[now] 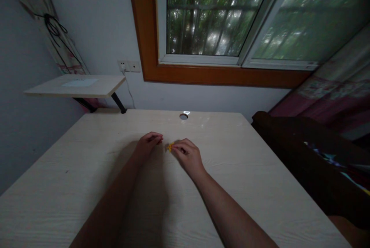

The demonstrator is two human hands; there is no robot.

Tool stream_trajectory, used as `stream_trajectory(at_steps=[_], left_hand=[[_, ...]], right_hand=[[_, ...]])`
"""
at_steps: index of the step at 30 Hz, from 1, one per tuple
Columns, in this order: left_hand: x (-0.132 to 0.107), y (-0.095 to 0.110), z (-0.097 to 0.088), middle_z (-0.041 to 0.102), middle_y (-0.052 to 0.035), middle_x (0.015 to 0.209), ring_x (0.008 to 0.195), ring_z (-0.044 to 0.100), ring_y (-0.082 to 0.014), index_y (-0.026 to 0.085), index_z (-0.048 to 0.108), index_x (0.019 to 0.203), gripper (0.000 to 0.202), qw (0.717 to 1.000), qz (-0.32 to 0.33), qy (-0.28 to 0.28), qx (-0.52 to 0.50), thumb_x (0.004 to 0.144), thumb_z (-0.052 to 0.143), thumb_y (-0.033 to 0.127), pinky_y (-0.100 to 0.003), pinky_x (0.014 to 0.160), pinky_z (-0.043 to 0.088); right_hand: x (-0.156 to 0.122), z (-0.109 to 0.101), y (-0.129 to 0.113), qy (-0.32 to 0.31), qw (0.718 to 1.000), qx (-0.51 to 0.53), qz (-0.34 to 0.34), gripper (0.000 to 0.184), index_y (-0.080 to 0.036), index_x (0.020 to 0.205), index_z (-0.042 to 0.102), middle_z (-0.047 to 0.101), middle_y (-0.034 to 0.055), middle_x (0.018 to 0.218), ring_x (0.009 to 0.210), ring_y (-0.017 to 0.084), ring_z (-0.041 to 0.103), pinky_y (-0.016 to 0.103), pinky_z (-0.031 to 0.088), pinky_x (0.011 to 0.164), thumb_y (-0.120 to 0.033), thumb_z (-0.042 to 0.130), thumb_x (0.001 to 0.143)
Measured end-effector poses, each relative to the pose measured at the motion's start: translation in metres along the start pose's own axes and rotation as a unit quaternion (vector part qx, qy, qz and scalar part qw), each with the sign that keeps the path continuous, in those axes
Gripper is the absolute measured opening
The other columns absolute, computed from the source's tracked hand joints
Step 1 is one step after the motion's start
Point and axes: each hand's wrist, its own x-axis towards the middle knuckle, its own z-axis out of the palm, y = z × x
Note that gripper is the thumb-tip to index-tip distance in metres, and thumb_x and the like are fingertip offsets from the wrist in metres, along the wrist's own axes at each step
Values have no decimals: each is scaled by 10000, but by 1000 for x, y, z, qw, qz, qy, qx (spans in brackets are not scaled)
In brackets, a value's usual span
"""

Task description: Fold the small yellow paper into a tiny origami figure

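A small yellow piece [170, 147] with thin arms sticking out is pinched between the thumb and fingers of my right hand [187, 154], just above the pale wooden desk [231, 186]. Its exact kind is too small to make out. To its left, my left hand [147, 145] is closed, with the fingertips drawn together and pointing toward the yellow piece. A short gap separates the two hands. Whatever those left fingers hold, if anything, is hidden.
A raised shelf [72, 86] on black legs stands at the desk's back left, with a pale sheet [80, 82] on it. A round cable hole [184, 117] is near the back edge. Past the right edge is a dark brown piece of furniture [289, 136]. Behind rises a window [214, 16].
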Motion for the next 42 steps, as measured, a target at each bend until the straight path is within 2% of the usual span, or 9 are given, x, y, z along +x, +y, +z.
stream_trajectory(at_steps=[5,8,11,16,32,42], left_hand=[[-3,1,0,733,-56,861,826,673,-207,189,713,920,268,996,18,-35,74,790,650,414,-338,787,532],[-5,1,0,731,-55,867,826,667,-204,185,714,906,251,995,30,-46,83,784,660,398,-319,768,525],[-6,2,1,731,-42,853,796,666,-189,192,714,898,213,991,45,-81,97,799,654,370,-297,738,524],[-11,8,5,733,-49,855,787,675,-186,194,717,874,167,979,95,-110,140,805,657,334,-294,732,530],[-13,8,7,697,-24,794,736,642,-137,184,694,810,95,957,192,-90,197,848,638,251,-235,700,497],[-13,7,7,698,-17,790,726,643,-130,197,702,829,81,947,220,-76,220,859,634,230,-234,700,503]], right_hand=[[1,-1,-1,-1,1000,-4,-4,84,-228,852,752,687,49,823,690,149,599,268,475,602,-219,669,844],[2,-1,-1,0,1000,-5,2,85,-225,856,754,684,48,827,684,144,595,265,471,598,-209,672,842],[2,0,0,1,1000,-3,5,84,-225,860,756,686,48,832,682,142,594,264,470,596,-210,676,840],[2,0,2,6,1000,4,1,79,-228,853,758,688,45,828,682,141,593,261,464,588,-206,685,831],[1,0,0,-8,1000,2,-3,88,-226,869,758,677,41,821,664,133,582,254,452,588,-201,681,834],[2,0,-1,-7,1000,2,11,72,-220,865,756,678,42,836,672,130,578,252,454,596,-206,693,831]])
